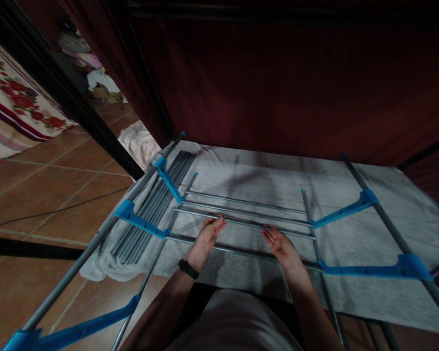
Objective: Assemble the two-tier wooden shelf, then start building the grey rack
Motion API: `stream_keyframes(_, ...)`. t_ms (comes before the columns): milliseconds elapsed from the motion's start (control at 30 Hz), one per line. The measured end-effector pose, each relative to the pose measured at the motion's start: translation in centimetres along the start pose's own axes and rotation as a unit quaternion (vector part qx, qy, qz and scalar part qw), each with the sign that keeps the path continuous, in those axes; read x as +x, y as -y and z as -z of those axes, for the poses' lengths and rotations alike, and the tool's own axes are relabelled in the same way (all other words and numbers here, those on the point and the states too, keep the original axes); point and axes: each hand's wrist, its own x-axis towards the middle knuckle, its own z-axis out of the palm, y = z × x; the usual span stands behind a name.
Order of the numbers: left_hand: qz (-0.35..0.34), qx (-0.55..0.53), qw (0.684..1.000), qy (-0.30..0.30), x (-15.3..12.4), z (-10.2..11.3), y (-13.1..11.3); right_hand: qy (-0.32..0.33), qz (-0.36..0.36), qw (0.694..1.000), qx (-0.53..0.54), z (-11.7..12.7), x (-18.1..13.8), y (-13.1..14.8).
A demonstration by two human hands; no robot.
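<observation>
A frame of grey metal tubes with blue plastic brackets, like a drying rack, stands in front of me. My left hand (pixel 209 232) pinches a thin metal rod (pixel 241 222) left of its middle; a dark band is on that wrist. My right hand (pixel 281 246) holds the same rod with its fingertips, farther right. The rod's right end meets the right inner tube (pixel 310 214), and its left end lies over the left inner tube (pixel 177 209). Two thin rods span the tubes beyond it. A thicker crossbar (pixel 241 250) runs nearer to me, partly behind my hands.
Several loose grey rods (pixel 153 209) lie bundled on a grey blanket (pixel 237 170) at the left. Blue brackets (pixel 369 267) join the inner tubes to outer ones. A dark red panel (pixel 278 87) rises behind. A black cable (pixel 58 210) crosses the tiled floor (pixel 58 190).
</observation>
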Motion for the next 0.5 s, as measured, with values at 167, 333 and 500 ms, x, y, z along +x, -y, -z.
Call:
stream_keyframes(167, 0.007, -0.021, 1.000, -0.011, 0.1, 0.1, 0.0, 0.005, 0.019, 1.000, -0.005, 0.2, -0.1, -0.4)
stream_keyframes(333, 0.008, -0.018, 0.999, -0.039, 0.2, 0.0, 0.2, -0.017, 0.024, 0.999, 0.016, 0.5, 0.1, -0.3)
stream_keyframes(500, 0.018, -0.033, 0.999, -0.030, 0.1, -0.1, 0.1, -0.045, 0.083, 0.995, 0.012, 1.1, 0.2, -0.2)
